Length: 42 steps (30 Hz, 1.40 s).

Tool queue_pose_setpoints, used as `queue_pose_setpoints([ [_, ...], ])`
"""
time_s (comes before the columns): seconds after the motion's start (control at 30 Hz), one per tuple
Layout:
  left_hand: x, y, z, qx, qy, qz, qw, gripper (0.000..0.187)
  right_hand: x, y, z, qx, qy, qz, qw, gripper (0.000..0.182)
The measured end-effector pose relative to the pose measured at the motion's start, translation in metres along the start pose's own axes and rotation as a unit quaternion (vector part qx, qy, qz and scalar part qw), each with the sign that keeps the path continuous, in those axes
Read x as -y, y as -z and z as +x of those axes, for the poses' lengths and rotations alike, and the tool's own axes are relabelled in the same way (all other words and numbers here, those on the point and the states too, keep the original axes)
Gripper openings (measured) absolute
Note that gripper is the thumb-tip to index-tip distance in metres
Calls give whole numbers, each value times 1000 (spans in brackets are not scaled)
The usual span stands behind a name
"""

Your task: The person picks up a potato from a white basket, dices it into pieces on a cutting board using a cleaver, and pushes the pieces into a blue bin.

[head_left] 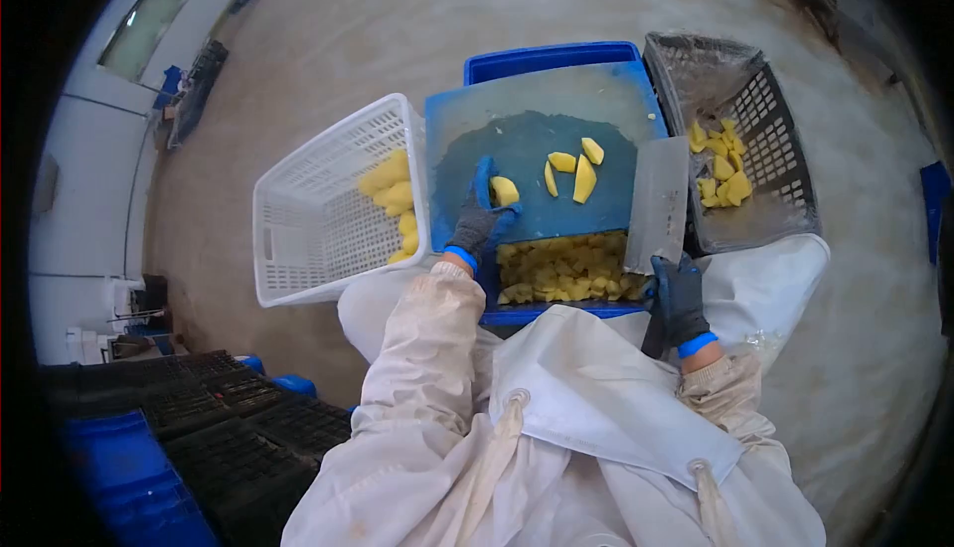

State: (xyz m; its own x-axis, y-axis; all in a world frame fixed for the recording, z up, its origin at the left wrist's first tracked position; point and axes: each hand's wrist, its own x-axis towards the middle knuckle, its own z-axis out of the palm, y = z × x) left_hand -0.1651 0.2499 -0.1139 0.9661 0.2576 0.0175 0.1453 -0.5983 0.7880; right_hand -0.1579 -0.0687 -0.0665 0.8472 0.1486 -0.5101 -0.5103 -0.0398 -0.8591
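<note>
My left hand (481, 217), in a dark glove with blue fingers, curls around a peeled potato piece (505, 190) on the blue cutting board (586, 100). Several cut potato wedges (584, 179) lie on the board to the right of that hand. My right hand (682, 301), also gloved, grips a wide-bladed cleaver (657, 194) by its handle. The blade points away from me along the board's right edge, near the wedges but apart from them. Below the board's front edge, a blue bin (566, 312) holds many potato chunks (571, 269).
On the left stands a white plastic basket (288, 219) with peeled potatoes (397, 194). A black crate (785, 145) with potato pieces (720, 164) sits on the right. Dark stacked crates (229, 438) and a blue crate (134, 477) are at lower left.
</note>
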Motion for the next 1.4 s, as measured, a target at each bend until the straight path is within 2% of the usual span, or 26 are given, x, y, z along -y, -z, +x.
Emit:
queue_pose_setpoints([
  [0.07,-23,11,-12,-33,-17,-182,983,84,6,-1,0,-11,-35,5,999,18],
  [0.1,-36,15,-16,-33,-19,-176,984,84,7,-1,1,-8,-34,10,999,18],
  [0.17,-56,21,-21,-14,-24,-291,956,82,7,-1,2,9,-31,1,999,19],
  [0.23,-71,20,-24,-11,-28,-302,953,80,4,-2,3,12,-27,24,999,19],
  [0.27,-75,18,-25,17,-6,-462,887,79,3,-2,3,13,-25,42,999,20],
  [0.3,-77,16,-25,44,17,-608,793,79,2,-2,3,11,-26,45,999,20],
  [0.33,-76,15,-23,47,17,-607,793,79,2,-2,3,11,-18,22,1000,19],
  [0.4,-66,11,-17,9,41,-471,881,87,3,-2,3,11,-10,-2,1000,19],
  [0.43,-61,8,-13,9,41,-471,881,87,3,-2,2,15,-6,11,1000,19],
  [0.47,-55,5,-9,-21,4,-255,967,87,3,-2,1,19,-2,22,1000,19],
  [0.5,-46,0,-7,-51,-32,-25,998,87,0,-2,1,21,-4,20,1000,19],
  [0.53,-35,-6,-6,-60,-68,55,994,89,-3,-2,3,29,-1,-3,1000,19],
  [0.63,-18,-22,-15,-54,-27,130,990,90,-5,-4,0,59,31,-63,996,19],
  [0.7,-10,-26,-18,-70,-48,127,988,90,-6,-7,-2,81,57,-101,990,19],
  [0.77,-3,-26,-23,-86,-65,125,986,90,-6,-15,-4,94,251,-301,915,18],
  [0.8,0,-25,-22,-65,-37,111,991,90,-3,-20,-5,97,252,-305,913,18],
  [0.87,7,-22,-20,-45,-9,94,994,91,7,-35,-9,105,322,-458,822,20],
  [0.97,14,-20,-20,-37,-43,106,993,92,18,-58,-14,126,280,-488,817,21],
  [1.0,13,-18,-21,-48,-27,109,993,89,16,-62,-14,115,307,-495,805,21],
  [1.2,12,-16,-24,-53,16,129,990,83,21,-73,-15,113,322,-549,763,22],
  [1.33,8,-18,-25,-64,33,153,986,78,29,-76,-14,136,291,-583,746,23],
  [1.4,5,-17,-25,-45,47,140,988,79,36,-80,-17,155,285,-626,710,24],
])
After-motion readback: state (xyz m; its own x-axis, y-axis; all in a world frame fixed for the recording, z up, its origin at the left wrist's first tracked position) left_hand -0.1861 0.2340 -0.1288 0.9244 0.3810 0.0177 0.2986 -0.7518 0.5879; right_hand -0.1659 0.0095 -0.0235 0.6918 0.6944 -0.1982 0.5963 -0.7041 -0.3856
